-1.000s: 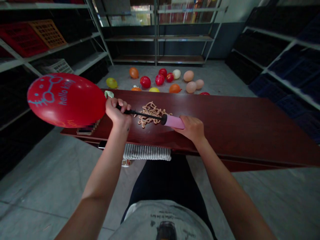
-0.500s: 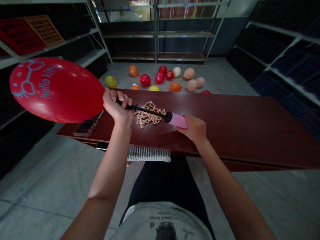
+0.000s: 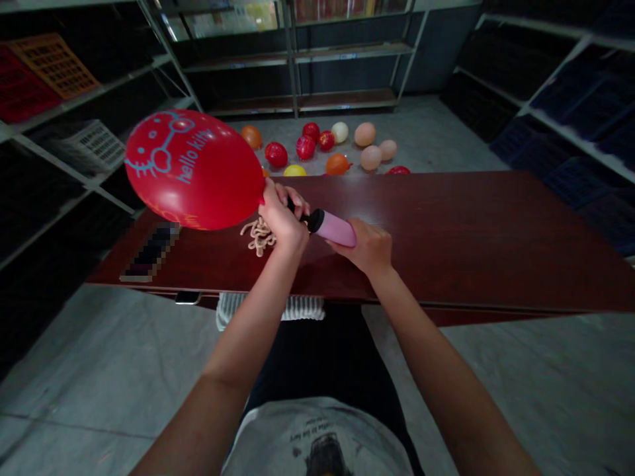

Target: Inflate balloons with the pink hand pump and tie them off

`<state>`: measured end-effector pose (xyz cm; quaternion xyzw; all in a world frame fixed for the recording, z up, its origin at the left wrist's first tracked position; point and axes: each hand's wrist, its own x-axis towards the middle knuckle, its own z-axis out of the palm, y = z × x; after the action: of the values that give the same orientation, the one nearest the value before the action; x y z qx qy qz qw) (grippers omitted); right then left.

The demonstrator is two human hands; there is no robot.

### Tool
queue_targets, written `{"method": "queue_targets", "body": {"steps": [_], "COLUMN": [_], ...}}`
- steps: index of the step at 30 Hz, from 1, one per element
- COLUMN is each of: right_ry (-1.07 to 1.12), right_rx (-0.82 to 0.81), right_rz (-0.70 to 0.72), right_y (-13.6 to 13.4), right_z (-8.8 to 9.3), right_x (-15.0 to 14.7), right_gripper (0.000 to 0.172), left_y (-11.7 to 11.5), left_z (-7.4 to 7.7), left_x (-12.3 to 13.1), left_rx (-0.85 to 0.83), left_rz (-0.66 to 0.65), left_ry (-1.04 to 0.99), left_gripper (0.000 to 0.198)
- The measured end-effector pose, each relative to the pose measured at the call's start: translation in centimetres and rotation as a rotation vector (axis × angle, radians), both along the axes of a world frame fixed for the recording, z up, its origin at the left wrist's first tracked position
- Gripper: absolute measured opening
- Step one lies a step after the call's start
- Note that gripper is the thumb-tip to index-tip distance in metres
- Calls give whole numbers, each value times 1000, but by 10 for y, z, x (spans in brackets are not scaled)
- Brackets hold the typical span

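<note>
Closed fingers of left hand (image 3: pixel 282 221) hiding red balloon (image 3: pixel 193 168) neck, right hand (image 3: pixel 366 248) fingers wrapping pink pump (image 3: pixel 336 229)

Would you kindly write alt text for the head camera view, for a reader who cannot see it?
Over a red table, the left hand pinches the neck of an inflated red balloon onto a pink hand pump gripped by the right hand. Limp balloons lie on the table; inflated balloons dot the floor.
</note>
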<state>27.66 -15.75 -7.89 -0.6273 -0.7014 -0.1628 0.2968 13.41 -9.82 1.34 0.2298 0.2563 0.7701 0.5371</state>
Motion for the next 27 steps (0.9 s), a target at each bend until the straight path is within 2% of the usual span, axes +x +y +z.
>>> {"method": "queue_targets", "body": {"steps": [5, 13, 17, 27], "right_ry": [11, -63, -111, -200], "right_rx": [-25, -29, -25, -22], "right_rz": [-1, 37, 53, 78], "right_y": [0, -3, -4, -7], "right_z": [0, 0, 1, 4], "right_x": [0, -3, -4, -7], "right_gripper": [61, 65, 63, 58], "left_y": [3, -3, -5, -6], "left_z": [-4, -1, 6, 19], "left_x": [0, -30, -54, -133], "left_rx": [-24, -109, -125, -76], "left_rz": [2, 13, 50, 85], "left_ry": [9, 11, 0, -70], "left_gripper": [44, 46, 47, 40]}}
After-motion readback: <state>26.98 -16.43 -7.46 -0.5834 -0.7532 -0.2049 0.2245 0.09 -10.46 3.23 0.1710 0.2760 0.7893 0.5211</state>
